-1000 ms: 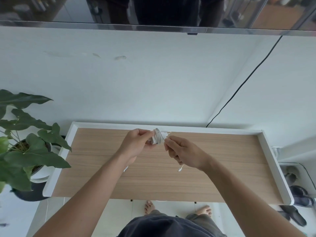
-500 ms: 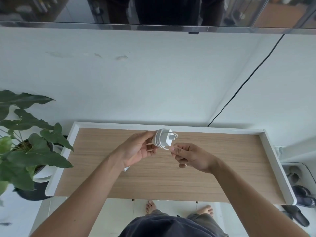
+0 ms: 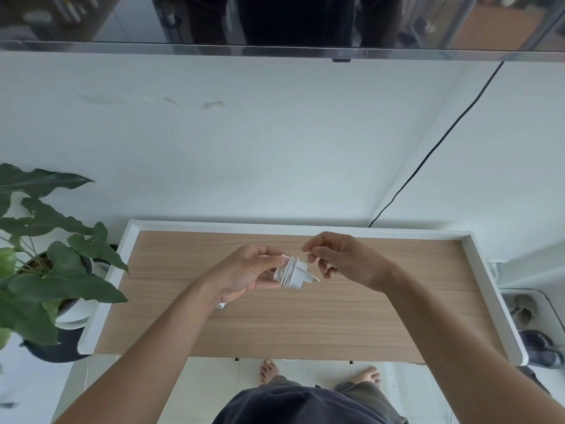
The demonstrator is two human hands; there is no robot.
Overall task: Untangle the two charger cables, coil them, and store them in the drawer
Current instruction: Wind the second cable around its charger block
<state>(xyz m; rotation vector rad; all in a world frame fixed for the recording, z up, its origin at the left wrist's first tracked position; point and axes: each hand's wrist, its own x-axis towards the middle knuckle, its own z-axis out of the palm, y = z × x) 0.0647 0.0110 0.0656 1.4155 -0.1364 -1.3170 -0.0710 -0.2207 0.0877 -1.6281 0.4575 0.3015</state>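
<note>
White walls (image 3: pixel 275 154) rise behind a wood-topped table (image 3: pixel 305 325) with a raised white rim, where a person stands barefoot and works with both hands above the surface. The left hand (image 3: pixel 244 275) is closed around a white charger plug (image 3: pixel 292 272), its prongs pointing right, with white cable wound in several turns about the plug's body. The right hand (image 3: pixel 345 260) pinches the thin free end of that cable (image 3: pixel 301 257) between thumb and forefinger, just beside the plug. No brand, label or writing can be read on the charger or anywhere else. A small white piece (image 3: pixel 220 306) shows on the table under the left wrist, mostly hidden by the arm; what it is cannot be told. A leafy potted plant (image 3: pixel 52 264) stands off the table's left end, a black cord (image 3: pixel 434 148) runs down the wall corner at right, and dark shoes (image 3: pixel 538 350) sit on the floor beyond the right rim. A dark reflective panel (image 3: pixel 275 19) hangs above.
</note>
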